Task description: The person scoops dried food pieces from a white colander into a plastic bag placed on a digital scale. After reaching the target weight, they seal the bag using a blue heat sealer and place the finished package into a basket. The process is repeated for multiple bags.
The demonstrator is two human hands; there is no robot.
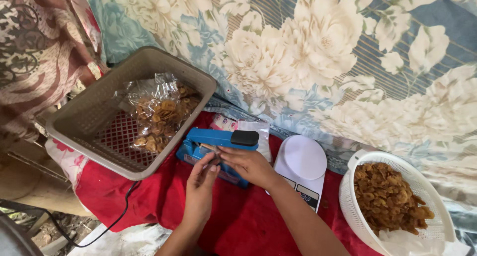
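Head view looked down on a floral cloth [318,52] that filled the upper right of the frame, with a red cloth [233,221] spread across the lower middle. At upper left sat a grey-brown plastic basket [84,112] holding a clear bag of fried chips [161,112]. At lower right stood a white colander [432,191] heaped with more chips [387,199]. A white kitchen scale [302,161] lay just left of the colander. At centre was a blue heat sealer [218,142] with a black handle, its cord [112,221] trailing to the lower left. The right hand [248,164] and left hand [201,184] met at the sealer's front, fingers pinched together on a small clear packet [214,156], barely visible between them.
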